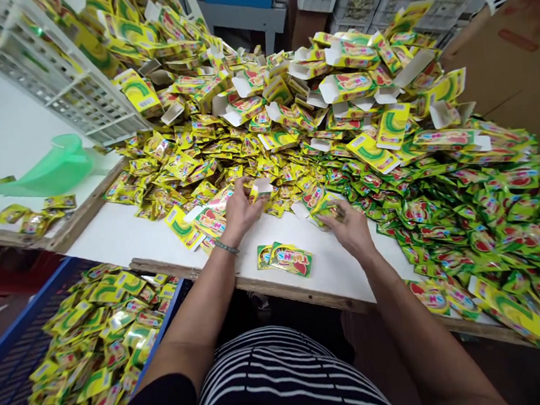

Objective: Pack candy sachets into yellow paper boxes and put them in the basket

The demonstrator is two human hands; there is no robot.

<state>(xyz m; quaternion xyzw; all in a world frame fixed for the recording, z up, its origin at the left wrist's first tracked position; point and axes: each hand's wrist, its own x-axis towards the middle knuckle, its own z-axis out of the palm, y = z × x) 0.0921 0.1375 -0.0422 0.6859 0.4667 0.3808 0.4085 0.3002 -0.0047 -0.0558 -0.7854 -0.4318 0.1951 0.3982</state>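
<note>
My left hand is closed round a small yellow carton, its white end flap standing open toward the right. More printed cartons lie beside and beneath that wrist. My right hand has its fingers bent round a small green sachet at the edge of the heap. Between my hands, near the table's front edge, two flat "TWINS" packs overlap on the white top. Yellow sachets are heaped beyond my left hand, and green sachets beyond my right.
Open-ended cartons are piled at the back, spilling from a white plastic crate. A green scoop lies on the left table. Below left, a blue basket holds filled cartons. Brown cardboard stands at right.
</note>
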